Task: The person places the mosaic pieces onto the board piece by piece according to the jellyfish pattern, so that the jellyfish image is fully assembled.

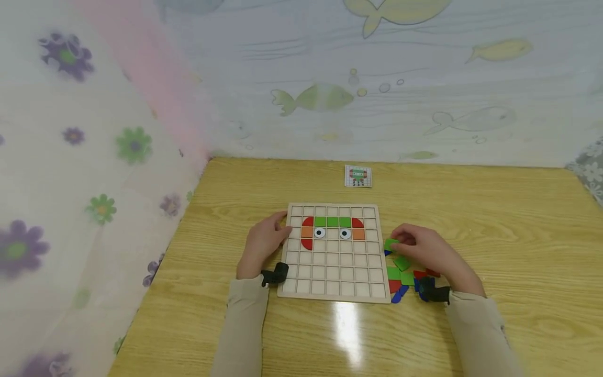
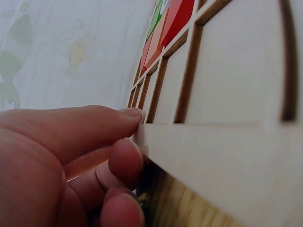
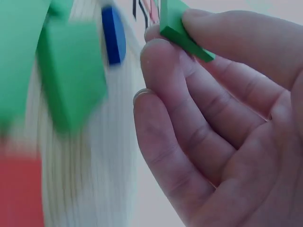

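A wooden grid board [image 1: 332,288] lies on the table, with a red, green and orange tile pattern and two eye tiles [image 1: 320,233] in its upper rows. At the board's left edge, my left hand [image 1: 265,242] holds the rim, thumb on top and fingers curled at the side in the left wrist view. Right of the board, my right hand [image 1: 431,254] pinches a green square tile [image 3: 177,28] between thumb and fingers, just above the loose tiles. A blue tile [image 3: 113,35] and another green tile [image 3: 71,75] show beside it in the right wrist view.
Loose green, red and blue tiles [image 1: 407,279] lie heaped against the board's right side, partly hidden by the right wrist camera. Behind the board lies a small pattern card [image 1: 358,176]. Patterned cloth walls border the wooden table [image 1: 518,225] at the left and back.
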Tool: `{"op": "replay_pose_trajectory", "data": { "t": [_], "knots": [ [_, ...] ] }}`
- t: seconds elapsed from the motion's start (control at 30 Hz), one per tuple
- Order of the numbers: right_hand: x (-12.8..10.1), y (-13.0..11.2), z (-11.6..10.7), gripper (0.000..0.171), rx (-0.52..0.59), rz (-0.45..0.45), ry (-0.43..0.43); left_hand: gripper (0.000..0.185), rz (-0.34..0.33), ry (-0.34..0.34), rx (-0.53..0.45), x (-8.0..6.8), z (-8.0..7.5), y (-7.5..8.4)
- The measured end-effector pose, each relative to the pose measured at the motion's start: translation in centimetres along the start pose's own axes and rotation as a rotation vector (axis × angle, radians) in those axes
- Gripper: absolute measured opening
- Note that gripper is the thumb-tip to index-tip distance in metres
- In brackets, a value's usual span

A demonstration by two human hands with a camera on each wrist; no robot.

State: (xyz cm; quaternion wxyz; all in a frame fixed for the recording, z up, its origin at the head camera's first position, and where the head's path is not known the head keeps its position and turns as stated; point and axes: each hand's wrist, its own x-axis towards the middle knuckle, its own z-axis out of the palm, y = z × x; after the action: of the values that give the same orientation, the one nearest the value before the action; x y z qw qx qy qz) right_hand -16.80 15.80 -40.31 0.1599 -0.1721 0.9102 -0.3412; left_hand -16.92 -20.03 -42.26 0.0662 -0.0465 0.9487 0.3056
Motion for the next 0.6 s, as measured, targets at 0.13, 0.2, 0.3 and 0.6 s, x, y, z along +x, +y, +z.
{"op": "replay_pose_trajectory", "data": {
  "t": [0.13,0.2,0.3,0.6],
  "knots": [
    [1.0,-1.3,0.9,0.023,0.022,-0.039,-0.035,0.047,0.005,-0.004,0.003,0.1,0.0,-0.1],
    [1.6,-2.0,1.3,0.023,0.027,-0.070,-0.053,0.047,0.008,-0.005,-0.001,0.1,0.0,-0.1],
    [2.4,-2.9,2.0,0.021,0.030,-0.119,-0.075,0.047,0.004,-0.007,-0.008,0.1,0.0,0.0],
    [4.3,-5.3,3.6,0.018,0.063,-0.152,-0.094,0.047,0.002,-0.003,-0.017,0.1,-0.1,0.0]
  ]
}}
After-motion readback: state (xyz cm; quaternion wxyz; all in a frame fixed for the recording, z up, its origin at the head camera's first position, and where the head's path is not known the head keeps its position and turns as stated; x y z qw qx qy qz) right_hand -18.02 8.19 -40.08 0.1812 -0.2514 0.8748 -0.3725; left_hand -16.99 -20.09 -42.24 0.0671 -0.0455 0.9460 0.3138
